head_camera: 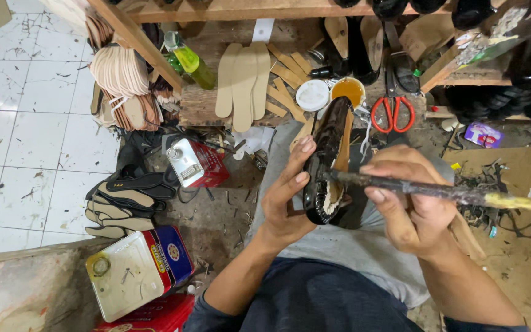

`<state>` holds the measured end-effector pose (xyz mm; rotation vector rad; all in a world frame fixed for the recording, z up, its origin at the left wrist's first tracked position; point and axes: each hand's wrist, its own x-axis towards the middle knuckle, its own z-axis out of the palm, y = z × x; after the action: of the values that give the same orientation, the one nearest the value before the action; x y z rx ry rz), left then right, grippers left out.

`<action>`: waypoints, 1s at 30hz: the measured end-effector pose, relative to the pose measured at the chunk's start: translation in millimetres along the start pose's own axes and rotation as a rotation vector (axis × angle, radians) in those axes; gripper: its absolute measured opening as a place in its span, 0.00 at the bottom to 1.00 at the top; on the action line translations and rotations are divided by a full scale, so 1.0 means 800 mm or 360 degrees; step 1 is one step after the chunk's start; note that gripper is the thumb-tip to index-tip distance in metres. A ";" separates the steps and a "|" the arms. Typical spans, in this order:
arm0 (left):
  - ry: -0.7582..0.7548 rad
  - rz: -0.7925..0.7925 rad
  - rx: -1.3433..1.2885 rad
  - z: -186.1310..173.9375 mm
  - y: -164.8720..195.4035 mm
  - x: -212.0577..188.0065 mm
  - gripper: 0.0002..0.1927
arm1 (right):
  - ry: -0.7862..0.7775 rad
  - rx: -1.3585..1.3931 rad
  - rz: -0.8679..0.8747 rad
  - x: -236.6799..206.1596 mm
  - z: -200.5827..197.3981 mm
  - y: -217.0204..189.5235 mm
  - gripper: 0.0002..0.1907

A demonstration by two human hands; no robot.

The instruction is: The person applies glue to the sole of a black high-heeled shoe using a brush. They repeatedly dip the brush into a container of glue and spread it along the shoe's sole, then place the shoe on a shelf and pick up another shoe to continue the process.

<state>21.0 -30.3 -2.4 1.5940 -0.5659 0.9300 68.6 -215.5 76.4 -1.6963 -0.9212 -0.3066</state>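
One head-worn camera looks steeply down, close over the lap, probably tilted slightly forward toward the cluttered floor.

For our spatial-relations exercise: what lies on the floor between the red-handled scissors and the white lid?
In the head view, a small open pot of yellow glue sits between the red-handled scissors and the white lid, close beside the lid.

A shoemaker's workshop: stacked insoles (241, 79), red-handled scissors (392, 110), glue cans (195, 162) and scraps litter the floor.

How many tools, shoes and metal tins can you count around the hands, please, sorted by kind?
Glue brush: 1
Black shoe: 1
Red-handled scissors: 1
Rectangular metal tins: 2, one small, one large
Open glue pot: 1
Total: 6
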 end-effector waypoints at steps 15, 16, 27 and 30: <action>-0.0014 -0.0073 -0.0076 0.000 0.000 -0.002 0.46 | -0.0091 -0.0228 -0.0256 0.004 -0.007 0.005 0.09; -0.0018 -0.0094 -0.0081 -0.001 0.000 -0.002 0.46 | -0.0136 -0.0179 -0.0337 0.005 -0.008 0.005 0.09; 0.0019 -0.0118 -0.0093 0.002 -0.002 -0.002 0.46 | -0.0201 -0.0238 -0.0530 0.014 -0.006 -0.001 0.11; 0.0023 -0.0106 -0.0092 0.002 -0.001 -0.001 0.47 | -0.0204 -0.0298 -0.0502 0.016 -0.006 -0.001 0.11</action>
<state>21.5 -31.9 -4.0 1.5439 -0.5219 0.8672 77.7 -214.2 86.8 -1.7540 -1.2924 -0.5123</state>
